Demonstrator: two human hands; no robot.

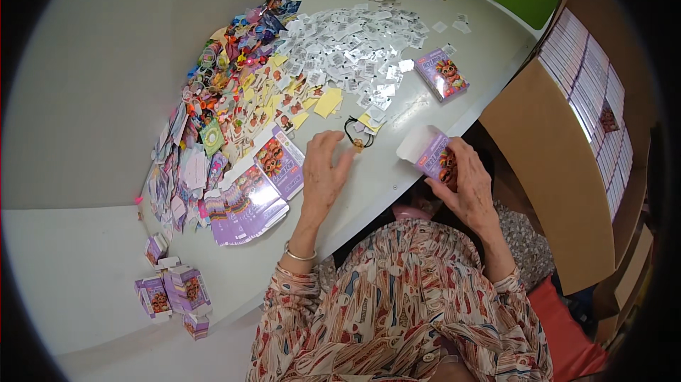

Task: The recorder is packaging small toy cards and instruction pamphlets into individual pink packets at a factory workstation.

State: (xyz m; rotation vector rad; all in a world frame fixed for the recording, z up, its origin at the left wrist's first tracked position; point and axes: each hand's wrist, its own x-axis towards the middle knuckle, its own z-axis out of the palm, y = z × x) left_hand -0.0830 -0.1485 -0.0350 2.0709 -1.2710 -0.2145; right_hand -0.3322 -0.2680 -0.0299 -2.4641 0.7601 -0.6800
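My right hand (467, 187) is closed round a small purple printed carton (434, 155). The carton's white flap (417, 142) stands open, facing left over the table edge. My left hand (324, 169) rests above the white table with thumb and fingers apart, nothing visible between them. Right beside its fingertips lies a black cord bracelet with a gold-coloured charm (358, 144). Whether the thumb touches the charm, I cannot tell. Just behind the bracelet are a yellow slip and small paper pieces (369, 122). A closed purple carton (441, 74) lies farther back on the right.
White printed sachets (355, 45) form a large heap at the back. Yellow cards (328, 102), colourful trinkets (213, 77) and fanned flat cartons (248, 205) spread leftward. Several small boxes (186, 290) stand far left. A large cardboard box (553, 169) of packed cartons stands right.
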